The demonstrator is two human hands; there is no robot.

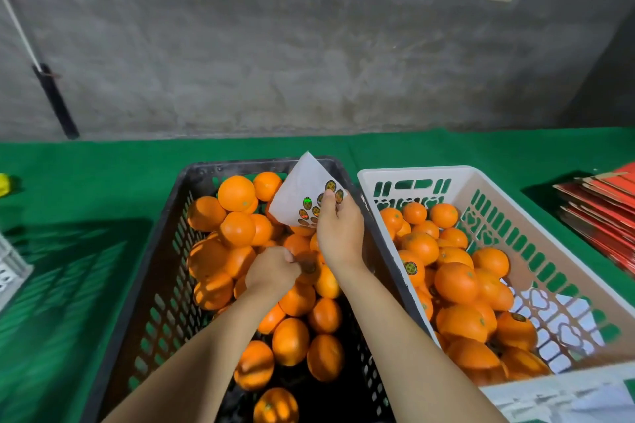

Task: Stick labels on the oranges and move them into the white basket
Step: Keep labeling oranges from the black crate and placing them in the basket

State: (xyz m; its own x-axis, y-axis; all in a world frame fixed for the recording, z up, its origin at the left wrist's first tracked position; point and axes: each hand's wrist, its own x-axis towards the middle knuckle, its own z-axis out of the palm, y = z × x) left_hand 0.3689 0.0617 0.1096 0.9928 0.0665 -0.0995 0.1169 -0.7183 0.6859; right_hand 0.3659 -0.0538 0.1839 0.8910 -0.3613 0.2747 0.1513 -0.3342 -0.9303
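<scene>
A black crate [165, 251] in the middle holds several unlabelled oranges [236, 192]. To its right stands the white basket [536, 230] with several oranges [455, 282] in it, some showing round labels. My right hand [338, 230] pinches a white label sheet [302, 189] with round stickers, held above the black crate. My left hand [271, 269] is lower in the crate, fingers curled, pressing a label onto an orange [309, 268] in the pile. The label under the fingers is mostly hidden.
Both containers sit on a green cloth table [86, 182] against a grey concrete wall. A stack of red flat cartons [601, 209] lies at the right edge. A white crate corner [10, 268] shows at the left, and a yellow object [4, 184] beyond it.
</scene>
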